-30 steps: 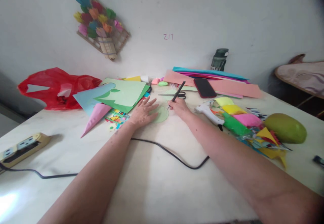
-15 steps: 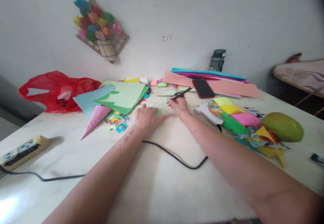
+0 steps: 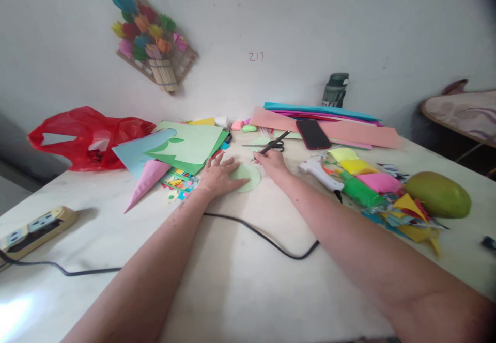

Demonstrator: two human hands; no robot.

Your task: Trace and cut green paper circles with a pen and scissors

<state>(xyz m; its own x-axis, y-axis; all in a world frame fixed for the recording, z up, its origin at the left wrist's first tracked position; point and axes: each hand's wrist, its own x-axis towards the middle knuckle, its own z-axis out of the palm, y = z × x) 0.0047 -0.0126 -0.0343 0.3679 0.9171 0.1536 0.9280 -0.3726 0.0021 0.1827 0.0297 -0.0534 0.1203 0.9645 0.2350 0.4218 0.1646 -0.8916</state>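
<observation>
A round piece of pale green paper lies flat on the white table. My left hand rests at its left side, fingers spread, the thumb on the paper. In my right hand is a black pen, gripped near its tip, which points down close to the paper's upper right edge. Whether the tip touches the paper I cannot tell. Just behind the pen lie scissors with black handles, partly covered by it.
To the right are a white glue gun, clay packs, paper scraps and a green fruit. A phone lies at the back. Left are paper sheets, a pink cone, a red bag and a power strip. A black cord crosses the front.
My left hand has shifted left and spread its fingers, uncovering more of the round green paper. My right hand still holds the pen and has moved slightly left.
</observation>
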